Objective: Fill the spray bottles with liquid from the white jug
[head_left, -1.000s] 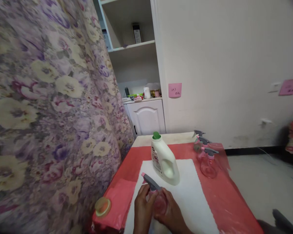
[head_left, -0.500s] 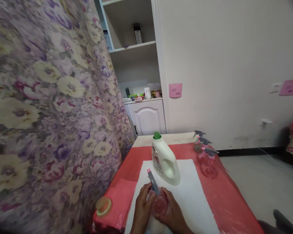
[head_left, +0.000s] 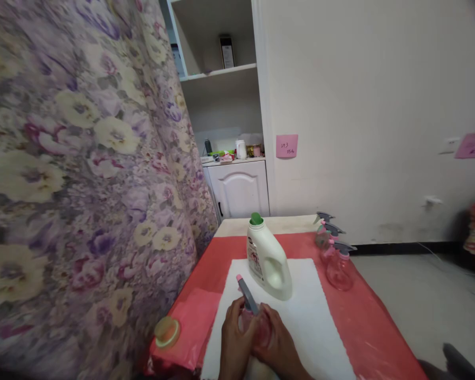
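A clear pink spray bottle [head_left: 264, 330] with a grey trigger head [head_left: 247, 295] and pink nozzle is between my hands, low over the white cloth [head_left: 306, 316]. My left hand [head_left: 235, 335] is closed around its left side, with fingers up at the neck below the trigger. On the other side, my right hand [head_left: 281, 343] wraps the bottle's body. Just beyond them stands a pale green detergent jug [head_left: 269, 261] with a handle. Its mouth is uncapped, and a green spout [head_left: 256, 218] shows there.
Several pink spray bottles [head_left: 340, 272] with grey triggers line the table's right edge. A yellowish round cap [head_left: 167, 332] sits on the red covering [head_left: 198, 316] at left. A floral curtain [head_left: 103, 211] hangs along the left side; a white cabinet [head_left: 241, 190] stands behind.
My left hand has shifted slightly and its thumb now lies more across the bottle's front. The spray bottle has tilted a little to the left. The view has moved slightly.
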`<state>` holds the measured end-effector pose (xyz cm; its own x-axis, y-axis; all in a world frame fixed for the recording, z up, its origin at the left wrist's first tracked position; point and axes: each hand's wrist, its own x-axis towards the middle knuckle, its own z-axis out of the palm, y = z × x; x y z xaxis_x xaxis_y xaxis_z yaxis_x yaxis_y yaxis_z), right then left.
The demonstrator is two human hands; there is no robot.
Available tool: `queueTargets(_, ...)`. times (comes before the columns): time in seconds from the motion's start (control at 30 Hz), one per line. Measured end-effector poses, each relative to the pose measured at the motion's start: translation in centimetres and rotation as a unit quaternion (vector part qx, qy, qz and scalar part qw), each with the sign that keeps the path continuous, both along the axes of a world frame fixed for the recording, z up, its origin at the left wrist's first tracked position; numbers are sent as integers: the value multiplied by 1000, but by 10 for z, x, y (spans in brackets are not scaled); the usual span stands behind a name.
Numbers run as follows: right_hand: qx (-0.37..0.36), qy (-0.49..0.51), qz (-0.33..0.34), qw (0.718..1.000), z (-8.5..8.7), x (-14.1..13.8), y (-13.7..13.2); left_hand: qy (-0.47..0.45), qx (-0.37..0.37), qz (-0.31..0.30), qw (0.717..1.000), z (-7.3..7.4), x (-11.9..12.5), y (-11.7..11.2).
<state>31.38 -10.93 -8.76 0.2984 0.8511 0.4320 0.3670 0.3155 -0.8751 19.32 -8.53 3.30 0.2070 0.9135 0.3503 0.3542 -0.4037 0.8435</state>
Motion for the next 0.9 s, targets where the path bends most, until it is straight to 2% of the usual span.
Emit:
queueTargets(0.13,2,8,11,1000,-3,1,1,-22,21,3,1000,7,4,0)
queueTargets(0.27,-1,22,14,1000,-2,1,0,-32,-2,-57,998,11,-2,4)
queueTargets(0.43,-6,33,2,999,2,-1,0,-36,-40,-111,992,9,-13,12)
queueTargets(0.63,-5,38,-1,999,6,0,-2,-45,-54,-102,992,3,-14,9)
queueTargets(0.9,7,37,4,999,3,1,-1,-60,-33,-37,997,8,2,4)
